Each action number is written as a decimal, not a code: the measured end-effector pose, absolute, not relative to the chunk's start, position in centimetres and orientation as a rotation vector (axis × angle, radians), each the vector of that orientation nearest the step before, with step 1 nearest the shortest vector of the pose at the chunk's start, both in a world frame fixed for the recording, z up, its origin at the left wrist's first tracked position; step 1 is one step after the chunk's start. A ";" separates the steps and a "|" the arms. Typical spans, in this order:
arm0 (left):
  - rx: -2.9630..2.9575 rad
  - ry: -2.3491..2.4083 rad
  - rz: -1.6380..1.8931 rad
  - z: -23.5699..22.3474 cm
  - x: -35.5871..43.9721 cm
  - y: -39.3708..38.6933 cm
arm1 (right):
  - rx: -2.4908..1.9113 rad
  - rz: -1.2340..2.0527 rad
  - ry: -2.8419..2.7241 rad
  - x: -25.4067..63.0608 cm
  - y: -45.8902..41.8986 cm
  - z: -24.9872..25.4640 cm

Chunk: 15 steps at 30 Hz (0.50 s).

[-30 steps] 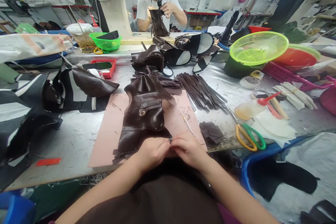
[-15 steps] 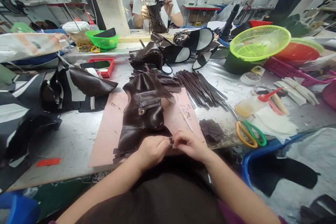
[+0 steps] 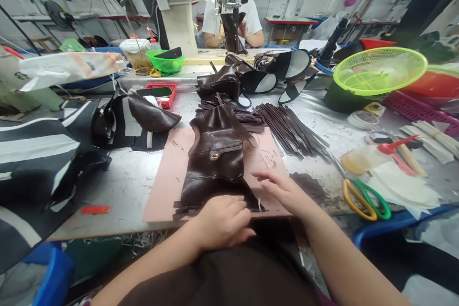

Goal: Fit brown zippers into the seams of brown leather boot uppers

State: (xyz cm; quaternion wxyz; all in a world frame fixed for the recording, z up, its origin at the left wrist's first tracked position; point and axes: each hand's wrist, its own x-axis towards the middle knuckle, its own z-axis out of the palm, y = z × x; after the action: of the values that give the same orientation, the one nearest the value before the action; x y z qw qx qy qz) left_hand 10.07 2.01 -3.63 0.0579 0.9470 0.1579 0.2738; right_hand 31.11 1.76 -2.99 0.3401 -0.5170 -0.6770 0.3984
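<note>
A dark brown leather boot upper (image 3: 215, 167) with a small gold buckle lies on a pink board (image 3: 161, 177). My left hand (image 3: 227, 220) rests at its near edge, fingers stretched over the leather and thumb apart, gripping nothing. To the right, my right hand (image 3: 281, 191) hovers over the board with its fingers extended and holds nothing. Narrow dark strips (image 3: 179, 210) stick out under the upper's near left corner. A small pale strip (image 3: 260, 204) shows at the leather's right corner. Dark leather pieces (image 3: 308, 185) lie beyond my right hand.
Thin leather strips (image 3: 290, 129) are piled behind the board. Scissors (image 3: 358, 201) and a glue bottle (image 3: 369, 155) lie to the right. More boot uppers (image 3: 143, 114) cover the left side. A co-worker (image 3: 251, 21) holds a boot upper at a sewing machine (image 3: 175, 14).
My hands were pinched together at the upper's near right corner; now they are apart and open. The right one has moved outward over the board. The view has shifted left.
</note>
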 end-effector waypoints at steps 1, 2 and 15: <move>2.873 0.574 0.921 -3.4 8.9 2.1 | -1.346 1.054 -1.777 29.7 2.6 -2.9; 2.857 0.746 1.022 -3.2 7.6 2.3 | -1.331 1.078 -1.797 28.5 3.4 -2.8; 1.587 1.087 0.998 0.1 -0.1 3.2 | -1.037 0.751 -1.875 25.6 4.7 6.7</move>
State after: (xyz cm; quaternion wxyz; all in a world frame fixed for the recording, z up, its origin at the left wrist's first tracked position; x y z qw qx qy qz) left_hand -0.07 3.18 0.09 0.4683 0.6471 0.4431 0.4070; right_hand 25.61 4.75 6.72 0.4220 -0.4139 -0.7488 0.2998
